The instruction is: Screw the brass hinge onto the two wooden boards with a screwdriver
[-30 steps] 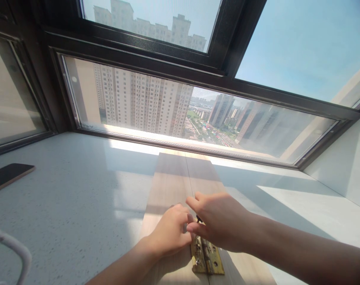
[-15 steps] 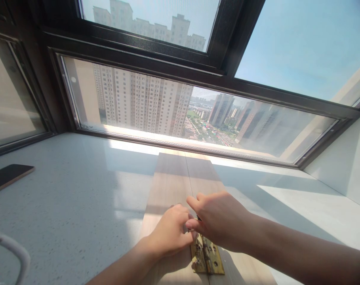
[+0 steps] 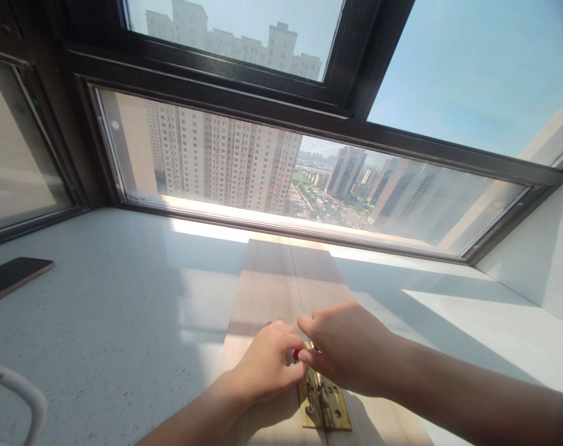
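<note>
Two pale wooden boards [image 3: 272, 285] lie side by side on a white stone sill, running away from me toward the window. A brass hinge [image 3: 322, 406] sits across their seam near me. My left hand [image 3: 265, 365] rests curled on the left board, its fingertips pressed at the hinge's top left corner. My right hand [image 3: 350, 347] comes in from the right and pinches something small and dark just above the hinge's far end. The two hands touch at the fingertips and hide that spot.
A dark phone [image 3: 12, 277] lies at the left on the white sill [image 3: 114, 310]. A white curved handle [image 3: 16, 387] shows at the bottom left. A dark-framed window [image 3: 281, 118] and a white side wall [image 3: 536, 260] close the space.
My right hand has shifted slightly toward me and to the right, with the fingers curling tighter. The left hand and the hinge have stayed put.
</note>
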Demonstrator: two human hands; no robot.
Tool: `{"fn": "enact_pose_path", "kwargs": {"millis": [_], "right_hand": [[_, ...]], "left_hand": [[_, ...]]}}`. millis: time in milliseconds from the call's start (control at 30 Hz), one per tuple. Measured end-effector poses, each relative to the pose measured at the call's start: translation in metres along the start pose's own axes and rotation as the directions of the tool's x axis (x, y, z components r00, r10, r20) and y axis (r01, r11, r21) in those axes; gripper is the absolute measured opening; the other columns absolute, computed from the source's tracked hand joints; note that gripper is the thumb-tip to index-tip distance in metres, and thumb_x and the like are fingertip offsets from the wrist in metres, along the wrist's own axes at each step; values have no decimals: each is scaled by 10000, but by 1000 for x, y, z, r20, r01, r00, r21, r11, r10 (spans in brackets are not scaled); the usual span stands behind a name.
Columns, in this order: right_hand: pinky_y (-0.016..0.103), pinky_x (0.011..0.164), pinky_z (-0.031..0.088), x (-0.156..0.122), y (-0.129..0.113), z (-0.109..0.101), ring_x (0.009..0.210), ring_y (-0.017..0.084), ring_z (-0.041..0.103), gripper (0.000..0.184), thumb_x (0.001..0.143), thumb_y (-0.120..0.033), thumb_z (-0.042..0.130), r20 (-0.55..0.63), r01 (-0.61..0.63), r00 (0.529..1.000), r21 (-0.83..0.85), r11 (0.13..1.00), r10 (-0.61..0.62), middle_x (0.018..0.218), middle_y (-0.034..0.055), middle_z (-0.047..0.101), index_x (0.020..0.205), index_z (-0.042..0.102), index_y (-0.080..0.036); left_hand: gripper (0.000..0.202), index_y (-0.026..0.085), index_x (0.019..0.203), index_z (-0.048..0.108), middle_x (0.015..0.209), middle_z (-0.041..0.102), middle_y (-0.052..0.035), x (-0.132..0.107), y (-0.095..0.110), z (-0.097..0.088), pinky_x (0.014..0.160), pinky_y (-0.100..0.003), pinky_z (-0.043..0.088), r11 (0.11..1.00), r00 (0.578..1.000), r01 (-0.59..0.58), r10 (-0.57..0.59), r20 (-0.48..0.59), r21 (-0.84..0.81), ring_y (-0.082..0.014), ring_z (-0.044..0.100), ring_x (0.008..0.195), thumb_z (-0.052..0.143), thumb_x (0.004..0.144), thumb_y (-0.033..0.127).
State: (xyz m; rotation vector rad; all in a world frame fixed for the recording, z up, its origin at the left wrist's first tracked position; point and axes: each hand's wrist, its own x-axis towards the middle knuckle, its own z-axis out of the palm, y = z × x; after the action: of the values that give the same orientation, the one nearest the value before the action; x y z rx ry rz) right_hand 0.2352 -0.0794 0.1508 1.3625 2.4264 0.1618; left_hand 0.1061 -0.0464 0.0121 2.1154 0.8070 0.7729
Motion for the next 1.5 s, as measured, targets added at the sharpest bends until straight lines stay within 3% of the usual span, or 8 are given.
{"fn": "enact_pose_path", "kwargs": {"millis": [267, 467, 533, 667, 733, 967, 1267, 1500], "right_hand": [[265, 541, 298, -11, 16, -1, 646, 182, 614, 110, 813, -266, 536, -10, 31, 1000, 172, 985, -30, 726, 24, 682, 796, 636, -224], [271, 583, 382, -48, 48, 40, 652, 158, 560, 208, 857, -360, 508, -142, -168, 931, 652, 740, 336, 744, 11, 656, 850, 653, -212], [287, 611, 412, -59, 59, 78, 633, 158, 545, 275, 866, -424, 501, -155, -184, 827, 834, 520, 541, 697, 11, 625, 804, 641, -196], [249, 435, 340, -71, 67, 164, 461, 103, 418, 350, 780, -525, 602, 89, 53, 467, 990, -128, 880, 587, -25, 516, 755, 592, -177], [220, 375, 274, -73, 65, 194, 427, 83, 391, 380, 717, -538, 671, 173, 174, 372, 952, -252, 912, 569, -37, 494, 739, 562, -174], [200, 384, 279, -70, 63, 207, 442, 72, 420, 360, 731, -490, 693, 196, 239, 411, 920, -312, 890, 578, -24, 538, 768, 568, -155], [201, 412, 311, -70, 64, 208, 459, 79, 449, 366, 697, -476, 725, 143, 286, 446, 913, -292, 884, 576, -26, 544, 759, 569, -151], [206, 417, 306, -70, 64, 208, 467, 83, 442, 357, 727, -478, 700, 135, 286, 457, 914, -289, 879, 589, -24, 542, 782, 564, -153]], "left_hand": [[62, 195, 676, 654, 728, 635, 10, -1, -3, 1, 712, -264, 357, 999, 999, -11, 13, -35, 37, -156, 507, 779, 666, 737, 196], [97, 187, 662, 646, 707, 632, 12, -1, -2, 0, 708, -268, 363, 1000, 999, -9, 10, -49, 21, -150, 513, 758, 708, 730, 216], [93, 183, 661, 660, 714, 644, 1, 0, 1, -3, 710, -274, 372, 1000, 999, 2, -2, -52, -4, -155, 525, 754, 710, 731, 218], [76, 196, 710, 716, 731, 672, -11, 5, 15, -14, 719, -280, 388, 999, 999, 4, -6, -46, -48, -162, 555, 759, 674, 768, 223], [110, 209, 718, 725, 724, 667, -9, 9, 25, -18, 712, -278, 390, 999, 998, 20, -22, -59, -29, -164, 553, 763, 656, 790, 253], [204, 230, 697, 723, 749, 679, -14, 37, 48, 1, 716, -293, 398, 978, 999, 34, -34, -5, 205, -192, 556, 783, 615, 808, 363], [209, 198, 675, 731, 710, 700, -52, 66, 40, 35, 658, -296, 421, 923, 991, 136, -125, -52, 360, -202, 602, 700, 616, 765, 348], [389, 197, 865, 726, 798, 689, -60, 58, 40, 9, 672, -298, 426, 935, 975, 182, -133, -176, 304, -217, 604, 779, 483, 861, 502]]}}
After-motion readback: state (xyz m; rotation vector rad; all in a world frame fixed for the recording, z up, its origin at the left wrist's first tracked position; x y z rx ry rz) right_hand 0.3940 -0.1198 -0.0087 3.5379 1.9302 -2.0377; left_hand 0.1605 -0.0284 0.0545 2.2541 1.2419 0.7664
